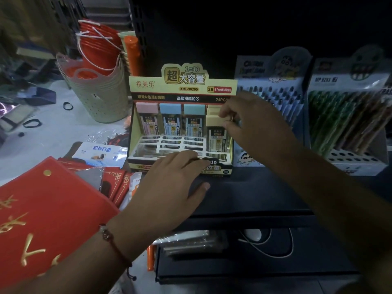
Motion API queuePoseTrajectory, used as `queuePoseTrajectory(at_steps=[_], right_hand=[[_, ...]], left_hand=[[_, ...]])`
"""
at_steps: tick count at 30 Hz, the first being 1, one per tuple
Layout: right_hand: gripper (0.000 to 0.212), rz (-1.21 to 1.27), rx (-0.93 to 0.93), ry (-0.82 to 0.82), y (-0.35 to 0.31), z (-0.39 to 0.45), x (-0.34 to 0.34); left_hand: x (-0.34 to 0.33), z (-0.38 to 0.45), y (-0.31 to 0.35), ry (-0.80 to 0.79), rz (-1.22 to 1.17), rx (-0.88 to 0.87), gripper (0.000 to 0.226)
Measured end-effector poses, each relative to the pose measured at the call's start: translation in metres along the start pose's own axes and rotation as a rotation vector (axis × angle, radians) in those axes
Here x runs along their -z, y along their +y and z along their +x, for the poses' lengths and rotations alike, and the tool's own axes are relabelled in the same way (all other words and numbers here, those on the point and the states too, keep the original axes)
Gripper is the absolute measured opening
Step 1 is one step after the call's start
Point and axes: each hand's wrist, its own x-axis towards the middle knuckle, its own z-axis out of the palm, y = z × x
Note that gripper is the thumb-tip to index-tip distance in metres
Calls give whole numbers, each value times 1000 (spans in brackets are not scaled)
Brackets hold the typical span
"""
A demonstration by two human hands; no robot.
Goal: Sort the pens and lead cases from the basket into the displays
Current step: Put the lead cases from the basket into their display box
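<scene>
At the centre of the frame stands a cardboard lead-case display [182, 122] with a cream header card printed in gold and black, and a white die-cut grid tray at its front. Three lead cases stand in its back row, capped pink [147, 108], blue [170, 108] and teal [194, 109]. To its right, in the upper right of the frame, a blue-and-white pen display [273, 85] with cartoon artwork holds rows of dark-tipped pens, and beyond it a second pen display [347, 115] holds greenish and brownish pens above a white base punched with round holes. At upper left a stack of pale perforated plastic baskets [101, 98] holds red buckets with white cord handles. Red envelopes [42, 209] with gold characters fill the lower left, beside glossy wrapped packets. A dark shelf edge crosses the lower middle; below it lie a clear-wrapped pack and a white cord.

The right hand [246, 115] pinches the cream cap of a yellow lead case [216, 132] between thumb and fingertips, the case upright in the display's rightmost column. The left hand [171, 183], fingers straight and close together, rests flat on the display's front edge, thumb spread aside on the dark shelf. A red cord bracelet [112, 242] circles that wrist.
</scene>
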Motion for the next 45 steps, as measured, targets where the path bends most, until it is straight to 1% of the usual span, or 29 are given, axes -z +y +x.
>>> queuePoseTrajectory(at_steps=[5, 8, 11, 14, 16, 18, 21, 23, 26, 28, 30, 32, 34, 36, 38, 41, 43, 45], right_hand=[[25, -25, 1, -51, 0, -8, 7], [28, -39, -6, -90, -3, -18, 24], [31, -64, -42, -133, -4, -39, 50], [43, -108, -130, -213, 3, -73, 80], [47, -163, -227, -259, 10, -101, 101], [47, -206, -305, -261, 20, -138, 125], [46, -281, -460, -241, 34, -208, 167], [46, -309, -550, -193, 39, -260, 197], [46, -362, -715, -108, 37, -338, 239], [49, -389, -828, -91, 35, -388, 259], [44, -400, -936, -96, 36, -437, 271], [40, -412, -1039, -125, 43, -486, 272], [44, -396, -1133, -157, 57, -532, 262], [49, -342, -1244, -207, 76, -575, 243], [51, -274, -1357, -282, 95, -607, 223], [52, -158, -1439, -376, 120, -640, 188], [53, -81, -1494, -402, 138, -657, 164], [51, 49, -1559, -413, 158, -674, 135]], left_hand=[[6, -1, 7, -11, 26, 10, 53], [14, 2, 12, 28, -8, 4, 52], [23, 8, 19, 80, -39, 7, 51], [27, 14, 43, 95, -44, -23, 54], [25, 18, 70, 72, -37, -69, 53], [20, 24, 108, 21, -58, -133, 49], [11, 33, 175, -131, -86, -271, 44], [8, 31, 223, -204, -133, -371, 39], [5, 17, 296, -204, -196, -521, 41], [3, 1, 345, -212, -238, -645, 47], [-5, -15, 389, -253, -299, -744, 49], [-18, -31, 426, -296, -325, -828, 49], [-37, -43, 458, -332, -340, -931, 47], [-59, -54, 487, -406, -339, -1016, 47], [-87, -64, 512, -484, -289, -1084, 49], [-136, -76, 536, -557, -165, -1155, 52], [-165, -83, 544, -572, -91, -1173, 52], [-188, -86, 547, -556, -25, -1179, 51]])
